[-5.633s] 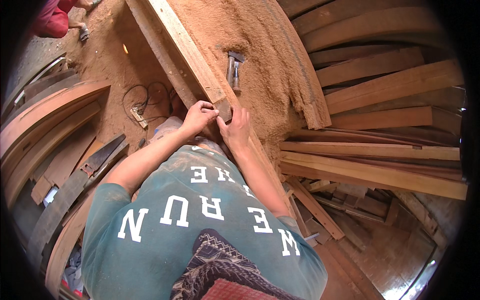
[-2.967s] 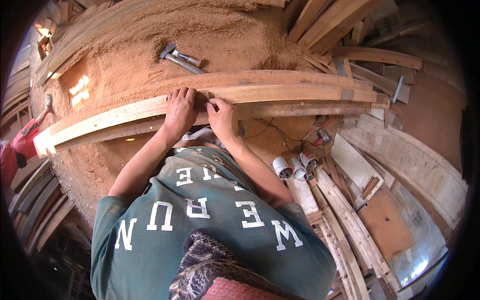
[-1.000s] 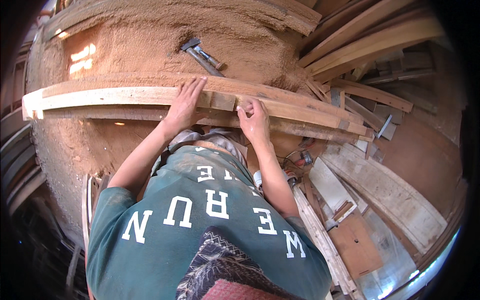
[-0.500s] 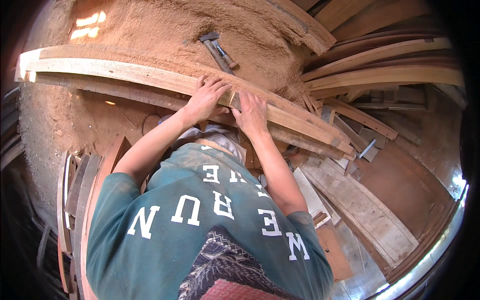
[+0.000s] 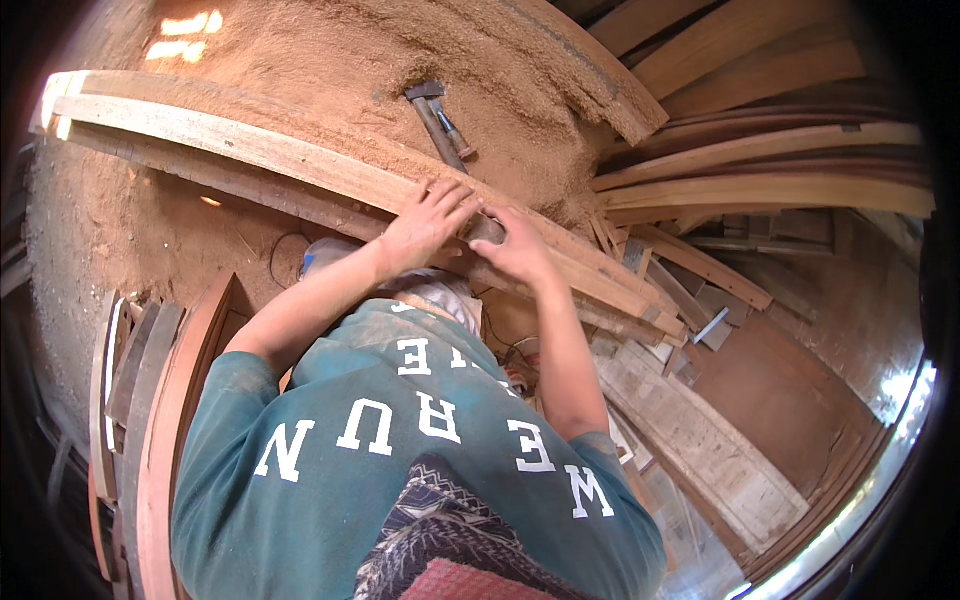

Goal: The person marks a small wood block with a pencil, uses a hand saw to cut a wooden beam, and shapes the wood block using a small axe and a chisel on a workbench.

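A long pale wooden beam [image 5: 250,140] runs from the far left toward the right in front of me. On it, between my hands, sits a small dark block [image 5: 487,230]; its exact kind is hard to make out. My left hand [image 5: 425,230] is closed at the block's left side, its fingers lying forward and together over the wood. My right hand [image 5: 522,248] grips the block's right side, thumb near me and fingers on the far side. Beyond the beam, a hammer [image 5: 437,125] lies on the sawdust beside a second, smaller tool [image 5: 455,132] with a shiny part.
Sawdust [image 5: 320,50] covers the ground beyond the beam. Several curved planks [image 5: 770,190] are stacked at the far right, and more boards [image 5: 160,400] stand at my left. A pale, worn board [image 5: 710,450] lies at the right near me.
Both hands have shifted slightly nearer and to the right. The right hand has turned, with thumb and fingers wider apart, so more of the dark block shows. The view has tilted a little.
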Available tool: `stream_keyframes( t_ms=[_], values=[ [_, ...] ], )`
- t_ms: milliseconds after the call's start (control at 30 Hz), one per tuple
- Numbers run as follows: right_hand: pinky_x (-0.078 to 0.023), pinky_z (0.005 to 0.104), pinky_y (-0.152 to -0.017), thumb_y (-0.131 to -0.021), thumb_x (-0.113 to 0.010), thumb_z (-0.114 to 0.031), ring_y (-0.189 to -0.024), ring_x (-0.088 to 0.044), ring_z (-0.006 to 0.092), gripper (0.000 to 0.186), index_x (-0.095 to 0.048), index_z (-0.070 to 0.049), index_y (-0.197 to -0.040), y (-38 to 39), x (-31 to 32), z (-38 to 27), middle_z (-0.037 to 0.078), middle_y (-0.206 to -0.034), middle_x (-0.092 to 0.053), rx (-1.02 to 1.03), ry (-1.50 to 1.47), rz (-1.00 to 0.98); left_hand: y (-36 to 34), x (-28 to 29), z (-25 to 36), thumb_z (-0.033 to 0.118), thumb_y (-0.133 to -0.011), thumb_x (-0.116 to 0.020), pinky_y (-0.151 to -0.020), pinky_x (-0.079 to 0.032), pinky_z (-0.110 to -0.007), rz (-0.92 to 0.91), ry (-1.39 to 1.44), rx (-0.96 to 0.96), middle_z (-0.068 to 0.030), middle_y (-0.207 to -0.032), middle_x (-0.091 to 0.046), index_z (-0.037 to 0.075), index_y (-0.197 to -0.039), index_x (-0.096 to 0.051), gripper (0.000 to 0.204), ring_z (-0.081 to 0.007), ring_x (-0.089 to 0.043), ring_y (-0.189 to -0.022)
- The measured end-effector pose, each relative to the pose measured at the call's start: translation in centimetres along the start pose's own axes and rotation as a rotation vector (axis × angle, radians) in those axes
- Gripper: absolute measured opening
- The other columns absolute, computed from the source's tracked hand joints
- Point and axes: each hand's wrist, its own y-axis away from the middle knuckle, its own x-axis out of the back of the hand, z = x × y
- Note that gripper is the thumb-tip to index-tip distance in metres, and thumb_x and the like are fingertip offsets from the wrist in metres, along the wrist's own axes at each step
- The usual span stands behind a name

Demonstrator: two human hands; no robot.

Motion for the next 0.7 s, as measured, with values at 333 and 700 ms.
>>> stream_keyframes(
  t_ms=[333,700],
  values=[
    [-0.057,0.0421,-0.096,-0.083,-0.084,-0.040,-0.113,-0.072,0.0350,0.058,-0.073,-0.002,-0.126,-23.4,-3.2,12.1,0.022,-0.122,-0.075,-0.175,0.003,-0.285,5.1,-3.5,3.5,0.019,-0.097,-0.080,-0.094,-0.054,-0.029,-0.181,1.315,0.930,-0.0055,-0.111,-0.072,-0.002,-0.125,-0.063,0.039,-0.0123,-0.066,-0.103],
    [-0.056,0.0448,-0.102,-0.082,-0.085,-0.038,-0.117,-0.071,0.0394,0.062,-0.072,0.005,-0.124,-28.2,-9.5,11.5,0.027,-0.127,-0.072,-0.233,0.392,-0.524,-0.5,-4.5,5.5,0.033,-0.094,-0.084,-0.075,-0.053,-0.028,-0.229,1.286,1.238,-0.0028,-0.085,-0.072,-0.002,-0.096,-0.074,0.036,-0.0105,-0.065,-0.078]
  ],
)
